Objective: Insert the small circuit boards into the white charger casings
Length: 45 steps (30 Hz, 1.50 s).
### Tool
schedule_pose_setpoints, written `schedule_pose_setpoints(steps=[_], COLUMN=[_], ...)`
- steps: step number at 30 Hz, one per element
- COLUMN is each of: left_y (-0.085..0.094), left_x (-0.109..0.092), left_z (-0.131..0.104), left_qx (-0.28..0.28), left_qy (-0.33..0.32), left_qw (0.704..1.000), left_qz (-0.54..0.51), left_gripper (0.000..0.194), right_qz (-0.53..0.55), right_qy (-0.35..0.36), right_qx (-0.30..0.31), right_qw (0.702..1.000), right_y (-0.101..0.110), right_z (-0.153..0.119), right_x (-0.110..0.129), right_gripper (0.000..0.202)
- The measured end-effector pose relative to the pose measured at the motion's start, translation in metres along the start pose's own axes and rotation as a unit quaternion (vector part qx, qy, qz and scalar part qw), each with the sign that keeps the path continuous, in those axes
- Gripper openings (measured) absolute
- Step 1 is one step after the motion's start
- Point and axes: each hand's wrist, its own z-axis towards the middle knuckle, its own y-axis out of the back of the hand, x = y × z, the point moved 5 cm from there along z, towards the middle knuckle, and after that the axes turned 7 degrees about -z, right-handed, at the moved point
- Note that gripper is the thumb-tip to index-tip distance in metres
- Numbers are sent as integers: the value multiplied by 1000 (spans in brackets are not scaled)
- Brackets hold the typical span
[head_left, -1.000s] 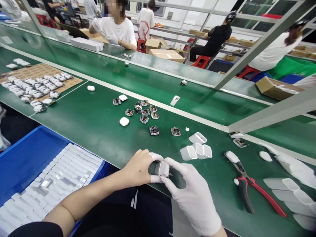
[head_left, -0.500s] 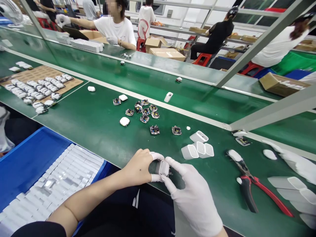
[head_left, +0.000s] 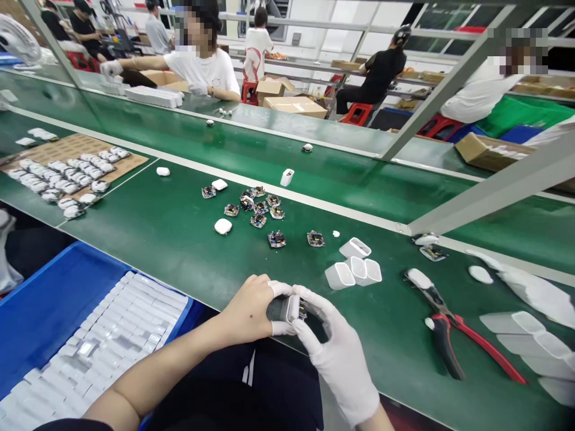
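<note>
The left hand, in white finger covers, and the gloved right hand together pinch a small white housing. It has rounded corners, and bare electronic parts show on the side toward the right hand. Beyond the hands, circuit boards lie on a glossy green bench; red-and-black pliers rest to the right hand's right, a blue bin to the left hand's left. Well past them, co-workers sit near cardboard boxes and red stools.
</note>
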Motion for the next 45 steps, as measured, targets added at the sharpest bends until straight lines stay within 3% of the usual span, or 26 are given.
schedule_pose_setpoints(steps=[4, 7, 9, 11, 15, 20, 23, 26, 28, 31, 38, 45], left_y=[5, 9, 9, 7, 3, 1, 1, 1, 2, 3, 2, 0], left_x=[-7, -14, -18, -20, -17, -12, -11, -15, -19, -23, -24, -24], left_z=[-7, -13, -18, -22, -27, -28, -27, -27, -28, -31, -41, -42], left_qx=[-82, -174, -229, -268, -315, -330, -332, -338, -346, -363, -413, -419], left_qy=[-77, -120, -133, -136, -120, -116, -114, -130, -151, -176, -208, -187], left_qw=[993, 976, 960, 947, 931, 924, 921, 916, 909, 899, 873, 875], left_qz=[26, 61, 88, 111, 137, 158, 169, 174, 178, 172, 157, 154], left_gripper=[31, 29, 28, 28, 30, 29, 29, 27, 27, 31, 35, 39], right_qz=[88, -16, -107, -149, -146, -99, -52, 61, 138, 207, 284, 287], right_qy=[-23, 78, 152, 190, 193, 158, 117, 40, 0, -30, -10, 13], right_qx=[-14, -120, -195, -233, -250, -269, -244, -155, -89, -33, -76, -110], right_qw=[996, 990, 963, 942, 937, 945, 961, 985, 986, 977, 956, 951], right_y=[-8, -1, 3, 2, -5, -13, -17, -22, -26, -32, -36, -31], right_z=[-5, -12, -19, -24, -26, -25, -22, -15, -10, -6, -12, -12], right_x=[-3, 13, 27, 35, 39, 32, 23, 11, 8, 7, 15, 20], right_gripper=[66, 58, 45, 35, 30, 27, 25, 46, 62, 56, 47, 39])
